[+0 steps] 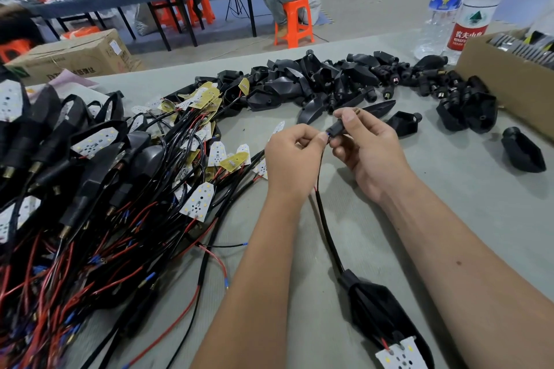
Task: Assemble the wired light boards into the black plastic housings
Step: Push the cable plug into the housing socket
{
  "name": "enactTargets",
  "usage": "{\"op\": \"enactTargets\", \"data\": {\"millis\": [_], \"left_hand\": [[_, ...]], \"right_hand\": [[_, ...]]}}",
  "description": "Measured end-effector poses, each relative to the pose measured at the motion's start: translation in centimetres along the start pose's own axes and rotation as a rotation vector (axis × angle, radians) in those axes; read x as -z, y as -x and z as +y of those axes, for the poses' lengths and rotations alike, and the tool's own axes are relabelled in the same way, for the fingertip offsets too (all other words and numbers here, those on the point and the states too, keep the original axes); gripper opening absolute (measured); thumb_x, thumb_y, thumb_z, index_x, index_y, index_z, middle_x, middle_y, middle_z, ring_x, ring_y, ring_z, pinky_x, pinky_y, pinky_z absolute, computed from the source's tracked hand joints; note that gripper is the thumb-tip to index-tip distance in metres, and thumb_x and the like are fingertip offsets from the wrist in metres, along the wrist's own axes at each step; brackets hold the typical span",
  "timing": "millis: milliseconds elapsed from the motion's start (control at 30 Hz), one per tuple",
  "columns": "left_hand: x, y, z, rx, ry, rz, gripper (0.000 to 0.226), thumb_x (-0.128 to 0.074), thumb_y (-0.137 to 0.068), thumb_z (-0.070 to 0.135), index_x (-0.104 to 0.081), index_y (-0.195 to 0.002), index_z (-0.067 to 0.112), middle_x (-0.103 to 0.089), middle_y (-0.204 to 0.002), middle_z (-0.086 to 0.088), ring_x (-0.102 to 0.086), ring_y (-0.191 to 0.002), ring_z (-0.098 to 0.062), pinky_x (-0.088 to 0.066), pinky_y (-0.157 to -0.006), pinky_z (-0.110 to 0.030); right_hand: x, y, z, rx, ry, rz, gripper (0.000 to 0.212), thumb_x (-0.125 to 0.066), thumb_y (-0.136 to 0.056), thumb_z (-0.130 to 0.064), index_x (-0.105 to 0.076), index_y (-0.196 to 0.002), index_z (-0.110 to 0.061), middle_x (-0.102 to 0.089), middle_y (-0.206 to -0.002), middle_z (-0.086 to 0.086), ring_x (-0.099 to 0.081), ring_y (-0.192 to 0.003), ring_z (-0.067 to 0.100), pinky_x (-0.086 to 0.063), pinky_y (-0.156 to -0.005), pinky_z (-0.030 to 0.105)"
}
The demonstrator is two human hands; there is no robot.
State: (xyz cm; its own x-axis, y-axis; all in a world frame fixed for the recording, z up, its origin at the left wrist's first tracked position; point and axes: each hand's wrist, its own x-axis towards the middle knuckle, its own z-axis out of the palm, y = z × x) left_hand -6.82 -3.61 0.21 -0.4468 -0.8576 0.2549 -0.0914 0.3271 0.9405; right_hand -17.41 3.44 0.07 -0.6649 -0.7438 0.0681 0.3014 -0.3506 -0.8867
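Observation:
My right hand (367,147) grips a small black stem piece with a brass threaded end (340,127). My left hand (292,154) pinches the blue-tipped wire ends at that piece's opening. The black sleeved cable (328,234) runs from there toward me, down to a black plastic housing (389,320) lying by my right forearm. A white light board (401,356) sticks out of the housing's near end. Loose wired light boards (199,201) lie in a heap left of my hands. Empty black housings (314,81) are piled beyond them.
Finished assemblies with red and black wires (60,219) cover the table's left side. A cardboard box (515,81) stands at the right edge, with two water bottles (467,9) behind it. Single housings (523,153) lie to the right. People sit at a far table.

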Motion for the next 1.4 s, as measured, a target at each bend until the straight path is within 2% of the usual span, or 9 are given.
{"op": "enactTargets", "data": {"millis": [100, 167, 300, 600, 800, 967, 1067, 1233, 1400], "left_hand": [[0.2, 0.2, 0.3, -0.017, -0.053, -0.054, 0.022, -0.07, -0.093, 0.015, -0.073, -0.073, 0.022, -0.061, -0.057, 0.01, -0.051, -0.054, -0.004, -0.046, -0.058, -0.028], [0.4, 0.2, 0.1, 0.043, -0.009, -0.111, 0.013, -0.069, -0.095, 0.013, -0.077, -0.084, 0.013, -0.065, -0.065, 0.0, -0.057, -0.06, -0.013, -0.052, -0.065, -0.034], [1.0, 0.4, -0.2, 0.2, 0.215, -0.141, 0.007, -0.068, -0.093, -0.002, -0.072, -0.089, -0.006, -0.069, -0.076, -0.019, -0.059, -0.06, -0.025, -0.054, -0.057, -0.027], [1.3, 0.2, -0.4, 0.196, 0.266, -0.171, 0.004, -0.074, -0.088, -0.002, -0.074, -0.092, -0.002, -0.069, -0.066, -0.004, -0.057, -0.051, -0.01, -0.046, -0.053, -0.017], [1.2, -0.1, -0.6, 0.081, 0.105, -0.159, 0.012, -0.072, -0.088, -0.002, -0.077, -0.088, 0.008, -0.066, -0.07, -0.003, -0.056, -0.06, -0.008, -0.05, -0.065, -0.023], [1.0, -0.2, -0.5, 0.082, 0.135, -0.122, 0.012, -0.066, -0.095, 0.003, -0.075, -0.089, 0.01, -0.055, -0.054, 0.016, -0.045, -0.052, -0.001, -0.037, -0.057, -0.016], [0.7, 0.0, -0.5, 0.129, 0.143, -0.108, 0.012, -0.068, -0.097, 0.013, -0.073, -0.09, 0.003, -0.056, -0.055, 0.008, -0.049, -0.051, -0.006, -0.042, -0.059, -0.024], [0.6, 0.0, -0.4, 0.116, 0.107, -0.034, 0.017, -0.066, -0.098, 0.017, -0.075, -0.087, 0.007, -0.068, -0.071, -0.003, -0.064, -0.058, -0.011, -0.055, -0.066, -0.032], [-0.2, 0.4, 0.0, 0.223, 0.281, 0.128, 0.022, -0.05, -0.106, 0.014, -0.061, -0.087, 0.01, -0.06, -0.077, -0.002, -0.069, -0.055, -0.018, -0.054, -0.054, -0.028]], "right_hand": [[0.1, -0.1, 0.1, 0.018, 0.017, 0.059, 0.011, -0.063, -0.102, -0.017, -0.069, -0.098, -0.008, -0.063, -0.072, 0.003, -0.058, -0.06, 0.013, -0.049, -0.053, 0.02], [0.2, -0.3, 0.4, 0.034, -0.011, 0.127, 0.011, -0.063, -0.102, -0.017, -0.067, -0.097, -0.008, -0.063, -0.071, 0.002, -0.058, -0.059, 0.013, -0.051, -0.054, 0.021], [0.5, -0.7, 0.4, 0.043, -0.07, 0.186, 0.013, -0.064, -0.102, -0.017, -0.065, -0.091, -0.01, -0.062, -0.074, 0.003, -0.06, -0.059, 0.013, -0.052, -0.055, 0.02], [0.5, -0.6, 0.4, 0.026, -0.071, 0.154, 0.017, -0.066, -0.101, -0.022, -0.065, -0.09, -0.01, -0.064, -0.067, 0.001, -0.058, -0.057, 0.011, -0.049, -0.053, 0.019], [0.4, -0.5, 0.4, 0.021, 0.002, 0.107, 0.019, -0.068, -0.1, -0.024, -0.064, -0.093, -0.008, -0.061, -0.068, 0.001, -0.055, -0.056, 0.013, -0.043, -0.049, 0.021], [0.2, -0.4, 0.4, 0.026, -0.015, 0.116, 0.015, -0.067, -0.1, -0.023, -0.063, -0.092, -0.011, -0.062, -0.067, 0.001, -0.056, -0.057, 0.013, -0.044, -0.05, 0.021], [0.3, -0.3, 0.4, 0.018, -0.019, 0.111, 0.016, -0.066, -0.101, -0.023, -0.064, -0.091, -0.011, -0.064, -0.065, 0.0, -0.056, -0.057, 0.013, -0.046, -0.052, 0.021], [0.1, -0.3, 0.5, 0.027, -0.009, 0.111, 0.015, -0.065, -0.102, -0.021, -0.064, -0.095, -0.008, -0.064, -0.066, 0.001, -0.057, -0.057, 0.012, -0.048, -0.053, 0.021], [0.0, -0.4, 0.3, 0.007, -0.112, 0.258, 0.016, -0.06, -0.104, -0.02, -0.061, -0.092, -0.01, -0.064, -0.074, 0.003, -0.058, -0.06, 0.012, -0.05, -0.054, 0.02]]}}
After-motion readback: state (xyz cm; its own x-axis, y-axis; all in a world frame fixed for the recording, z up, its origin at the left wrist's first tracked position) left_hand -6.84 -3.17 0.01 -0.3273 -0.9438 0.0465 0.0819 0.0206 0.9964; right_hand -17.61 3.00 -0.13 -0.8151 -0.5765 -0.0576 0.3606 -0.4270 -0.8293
